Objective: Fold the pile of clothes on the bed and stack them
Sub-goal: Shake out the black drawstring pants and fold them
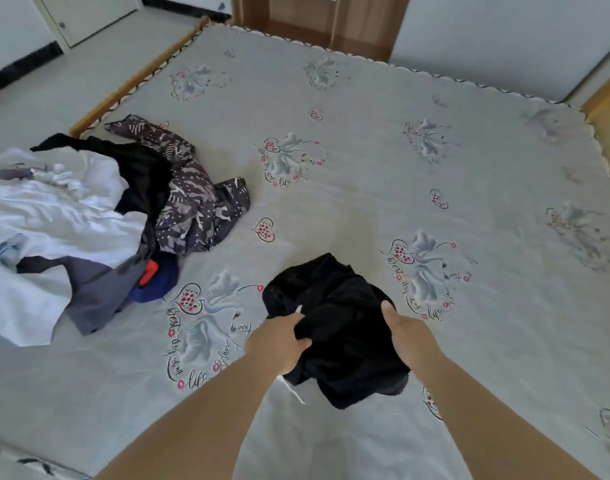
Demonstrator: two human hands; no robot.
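A crumpled black garment [334,327], not yet folded, is held just above the near part of the bed [383,150], the left hand [279,341] and right hand [405,336] each gripping bunched cloth, while the unfolded pile of clothes [89,216] waits at the left and no folded stack is visible.

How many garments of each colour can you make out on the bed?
Black: 2, the black garment in both hands and another in the pile
White: 1
Patterned purple-grey: 1
Grey: 1
Blue with orange: 1
Total: 6 visible; more may be hidden.
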